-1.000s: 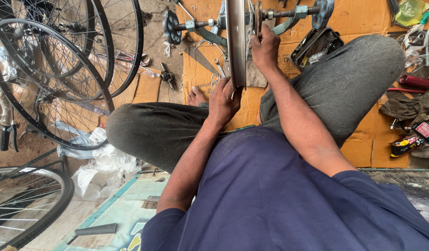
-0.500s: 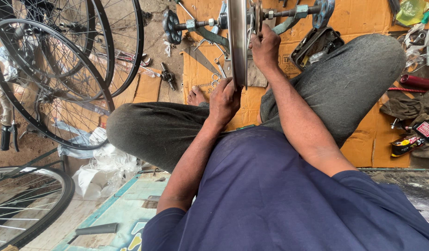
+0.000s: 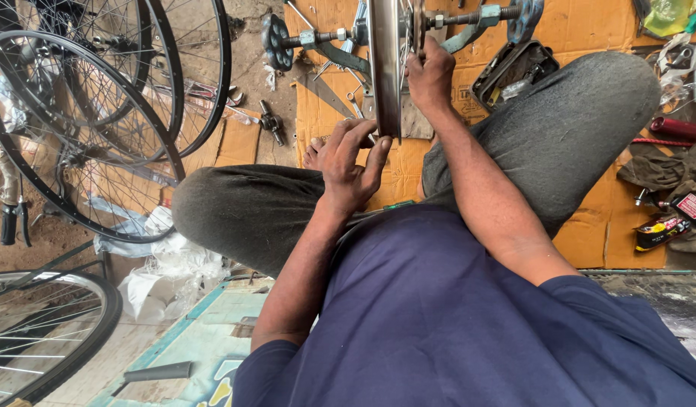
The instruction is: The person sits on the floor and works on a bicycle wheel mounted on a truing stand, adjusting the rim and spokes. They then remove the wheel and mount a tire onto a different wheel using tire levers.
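A shiny metal wheel rim stands edge-on in a grey-green truing stand on flattened cardboard in front of me. My left hand rests against the rim's lower left edge, fingers spread and bent, touching the metal. My right hand is on the rim's right side near the spokes, fingers curled in; I cannot see a tool in it. I sit cross-legged in grey trousers and a dark blue shirt.
Several spoked bicycle wheels lean at the left, another at the lower left. A black open tool case lies right of the stand. Spanners and small parts lie on the ground, and cloths, cans and tubes crowd the right edge.
My left hand has shifted slightly on the rim's edge, its fingers more spread. My right hand stays at the spokes.
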